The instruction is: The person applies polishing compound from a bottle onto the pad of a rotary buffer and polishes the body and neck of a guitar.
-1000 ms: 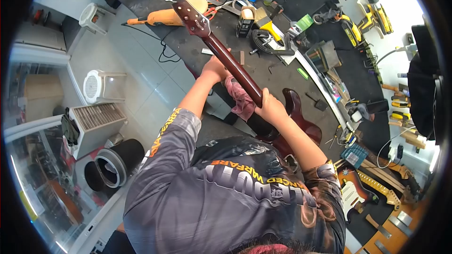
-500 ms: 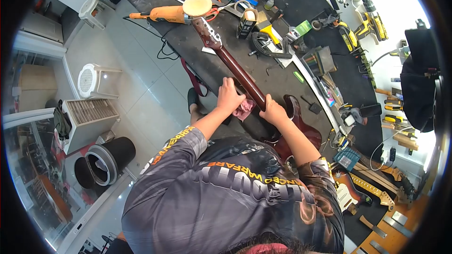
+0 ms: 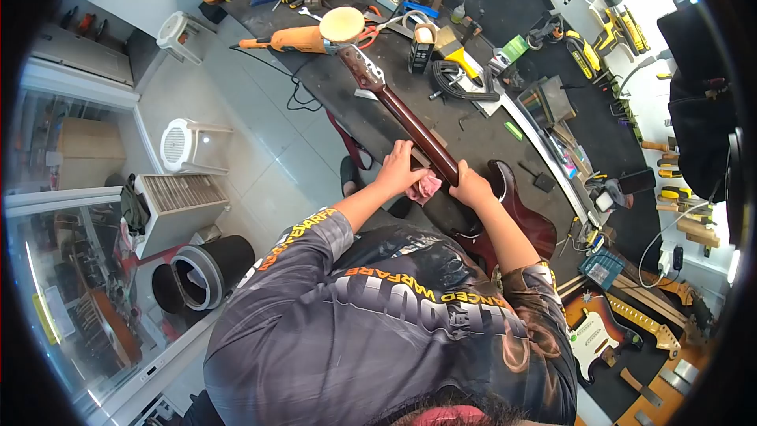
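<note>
A dark red-brown electric guitar lies at a slant before me, with its glossy neck (image 3: pixel 414 128) reaching up and left and its body (image 3: pixel 527 217) below my right arm. My right hand (image 3: pixel 471 187) is closed around the neck near the body. Left of the neck, my left hand (image 3: pixel 400 169) is closed on a crumpled pink cloth (image 3: pixel 426 188) that hangs out under the fingers. A small tan block (image 3: pixel 422 158) shows between this hand and the neck; whether the hand touches it I cannot tell. The headstock (image 3: pixel 362 69) lies beside the round pad of an orange polisher (image 3: pixel 296 40).
On the dark workbench (image 3: pixel 489 138) lie a black coiled cable (image 3: pixel 461 83), a yellow-handled brush (image 3: pixel 465 63) and a small box (image 3: pixel 422 49). A sunburst guitar (image 3: pixel 591 339) lies at lower right. White stools (image 3: pixel 193 146) and a black bin (image 3: pixel 213 272) stand on the floor at left.
The whole view has shifted, so the bench and guitar appear farther right and slightly lower. Both hands keep nearly the same places against the neck, and the cloth stays with my left hand.
</note>
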